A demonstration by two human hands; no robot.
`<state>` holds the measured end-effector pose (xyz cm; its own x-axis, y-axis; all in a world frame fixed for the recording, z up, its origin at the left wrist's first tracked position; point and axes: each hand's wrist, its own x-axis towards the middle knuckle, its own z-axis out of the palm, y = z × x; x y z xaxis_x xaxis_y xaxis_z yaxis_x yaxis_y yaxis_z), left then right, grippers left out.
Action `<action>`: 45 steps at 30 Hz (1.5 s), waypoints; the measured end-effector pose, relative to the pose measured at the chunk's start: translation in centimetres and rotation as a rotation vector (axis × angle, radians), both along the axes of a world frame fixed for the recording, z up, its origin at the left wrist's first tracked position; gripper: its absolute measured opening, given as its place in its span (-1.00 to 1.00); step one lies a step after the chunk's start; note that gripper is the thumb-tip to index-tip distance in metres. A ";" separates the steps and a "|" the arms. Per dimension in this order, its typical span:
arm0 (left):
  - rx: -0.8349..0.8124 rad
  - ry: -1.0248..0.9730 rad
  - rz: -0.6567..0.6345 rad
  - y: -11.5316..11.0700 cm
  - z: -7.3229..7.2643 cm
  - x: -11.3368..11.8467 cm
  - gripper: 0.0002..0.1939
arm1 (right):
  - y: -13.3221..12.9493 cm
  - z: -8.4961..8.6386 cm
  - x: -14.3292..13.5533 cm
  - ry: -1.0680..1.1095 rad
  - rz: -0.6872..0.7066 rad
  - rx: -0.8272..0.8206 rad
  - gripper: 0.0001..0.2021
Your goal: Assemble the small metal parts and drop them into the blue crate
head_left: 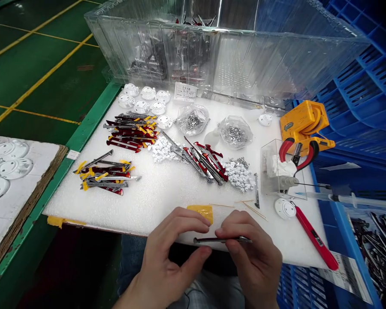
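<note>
Both hands meet at the near edge of a white foam board (167, 193). My right hand (254, 253) pinches a thin dark metal blade piece (221, 240) held level, its left end sticking out toward my left hand (170, 262). My left hand's thumb sits just under that end and its fingers curl over a small yellow tape piece (201, 211). Whether the left fingers grip the blade is unclear.
On the board lie piles of red and silver blade parts with yellow tape (106, 174), (131, 128), (206, 161), small white pieces (239, 174), white round caps (141, 103), bags of screws (234, 133), red-handled pliers (297, 154), a red tool (315, 240). A clear bin (225, 47) stands behind, blue crates (366, 86) at right.
</note>
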<state>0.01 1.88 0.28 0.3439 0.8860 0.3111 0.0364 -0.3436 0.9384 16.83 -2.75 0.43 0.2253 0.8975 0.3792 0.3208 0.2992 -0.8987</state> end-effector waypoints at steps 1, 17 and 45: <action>0.007 0.022 -0.014 0.1 0.1 0.0 -0.91 | 0.0 0.1 0.0 -0.001 0.007 0.006 -0.82; 0.118 0.047 0.013 0.2 -0.4 -0.3 -0.94 | 0.1 -0.7 -0.8 0.207 0.074 -0.049 -0.88; 0.072 0.026 -0.043 0.1 0.0 -0.1 -0.94 | -0.9 -0.4 -1.2 0.157 0.001 0.058 -0.89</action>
